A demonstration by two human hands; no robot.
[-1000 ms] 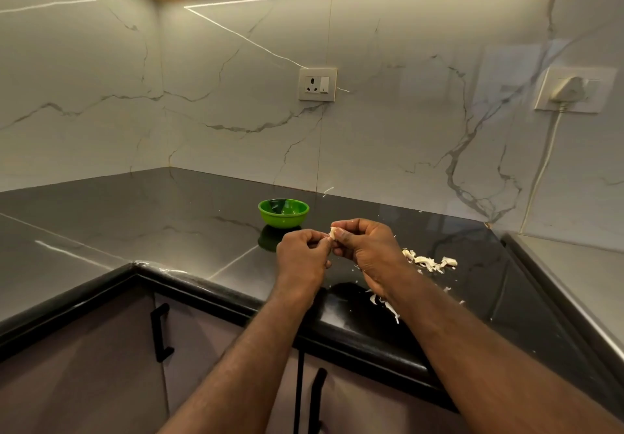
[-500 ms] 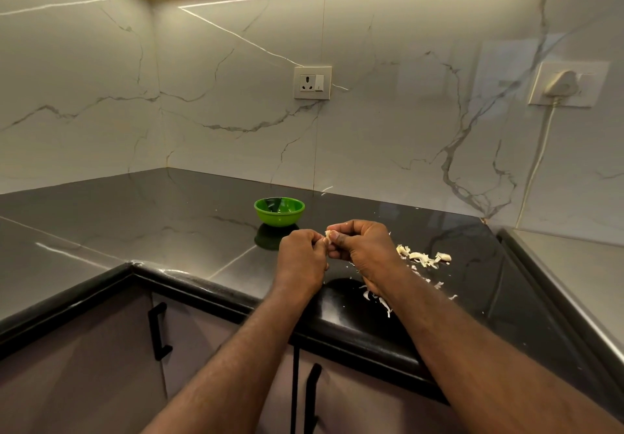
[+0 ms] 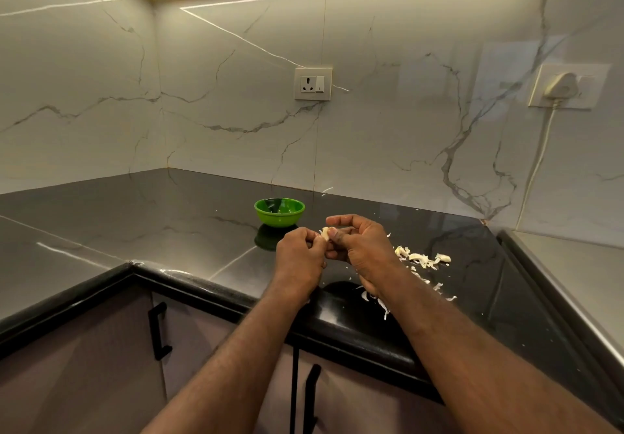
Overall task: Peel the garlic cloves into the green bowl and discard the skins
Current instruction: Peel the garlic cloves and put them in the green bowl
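Holding one garlic clove (image 3: 325, 233) in the air above the front part of the dark bench (image 3: 135, 231), between both hands. Pinches the left end of the clove with the left hand (image 3: 299, 253), with the fingers curled in, the knuckles up and the back of the hand toward the camera. Grips the other end with the right hand (image 3: 363, 246), with the thumb tip and index finger closed on the pale clove, the other fingers bent below it and the wrist turned a little, so the knuckles point to the left. Joins the two hands at the fingertips, touching each other around the clove. Reaches forward with both bare forearms from the lower edge of the view, coming closer to each other toward the hands and crossing over the front edge of the bench.

Shows the green bowl (image 3: 279, 212) upright on the bench, just behind the hands and a little to the left, apart from them; cannot tell from this angle what lies inside. Shows also a loose heap of garlic skins (image 3: 422, 259) on the bench just to the right of the right hand, and more skins near the front edge, partly hidden under the right wrist. Has a white marble wall behind, with a wall socket (image 3: 313, 84) above the bowl.
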